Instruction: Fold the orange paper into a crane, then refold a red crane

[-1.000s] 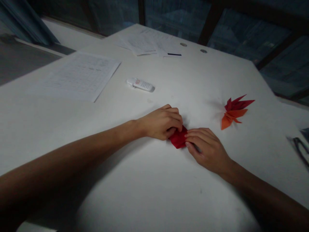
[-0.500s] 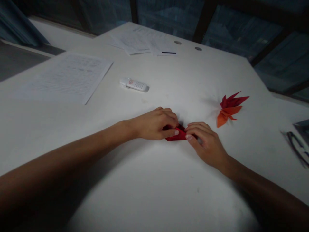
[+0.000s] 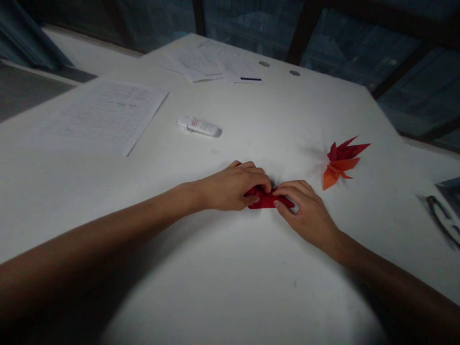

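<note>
Red folded paper lay on the white table in front of me, between my two hands. My left hand had thumb and bent fingers closed narrowly on its left part, while my right hand pinched the right part, a pointed tip showing under my palm. (My fingers hid much of its shape.) Beyond my right hand, an orange paper figure sat just beside a dark red paper figure; a white oblong object lay past my left.

head view | above white table | facing forward-down, windows beyond | near
</note>
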`<action>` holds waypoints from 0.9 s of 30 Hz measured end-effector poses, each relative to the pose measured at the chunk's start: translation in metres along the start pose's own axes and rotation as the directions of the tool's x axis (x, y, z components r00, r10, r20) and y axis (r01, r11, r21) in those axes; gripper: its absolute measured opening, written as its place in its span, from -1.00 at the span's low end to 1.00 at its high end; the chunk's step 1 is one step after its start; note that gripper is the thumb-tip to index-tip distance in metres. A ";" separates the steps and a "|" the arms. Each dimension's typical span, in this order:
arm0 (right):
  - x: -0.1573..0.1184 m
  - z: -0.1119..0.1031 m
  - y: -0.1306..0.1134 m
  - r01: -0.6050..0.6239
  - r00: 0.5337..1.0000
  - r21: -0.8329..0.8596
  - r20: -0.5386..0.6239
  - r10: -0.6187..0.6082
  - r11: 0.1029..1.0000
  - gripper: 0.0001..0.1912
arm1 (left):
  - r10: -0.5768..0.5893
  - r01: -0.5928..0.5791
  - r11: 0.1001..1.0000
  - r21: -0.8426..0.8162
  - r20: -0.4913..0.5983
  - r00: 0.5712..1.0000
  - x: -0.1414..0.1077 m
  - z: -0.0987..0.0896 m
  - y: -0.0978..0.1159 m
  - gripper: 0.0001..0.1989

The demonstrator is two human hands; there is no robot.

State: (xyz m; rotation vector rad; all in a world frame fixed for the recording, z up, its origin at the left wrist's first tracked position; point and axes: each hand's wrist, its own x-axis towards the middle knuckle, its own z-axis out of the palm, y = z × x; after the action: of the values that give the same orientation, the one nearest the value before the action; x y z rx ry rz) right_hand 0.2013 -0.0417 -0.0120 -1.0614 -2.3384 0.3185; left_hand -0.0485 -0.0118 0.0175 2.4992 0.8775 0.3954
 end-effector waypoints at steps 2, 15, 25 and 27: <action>-0.001 0.001 0.000 0.016 1.000 -0.012 0.001 -0.016 1.000 -0.82 | 0.074 -0.074 0.997 -0.009 0.011 0.997 0.000 -0.002 -0.003 -0.76; -0.004 -0.001 -0.001 0.113 0.993 -0.055 0.025 -0.111 0.992 -0.88 | -0.031 0.075 0.977 0.202 -0.212 0.977 -0.001 0.010 -0.015 -0.50; -0.004 0.000 -0.002 0.187 0.980 -0.073 0.088 -0.180 0.980 -0.64 | -0.083 0.145 0.953 0.266 -0.229 0.970 0.000 0.016 -0.015 -0.57; -0.005 0.000 -0.003 0.177 0.980 -0.050 0.102 -0.171 0.983 -0.64 | -0.083 0.144 0.958 0.248 -0.242 0.967 0.000 0.016 -0.014 -0.59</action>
State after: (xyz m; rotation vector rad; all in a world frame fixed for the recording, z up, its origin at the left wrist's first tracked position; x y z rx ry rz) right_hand 0.2022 -0.0471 -0.0124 -0.8775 -2.5221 0.2408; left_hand -0.0488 -0.0070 -0.0037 2.6622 1.2336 0.5694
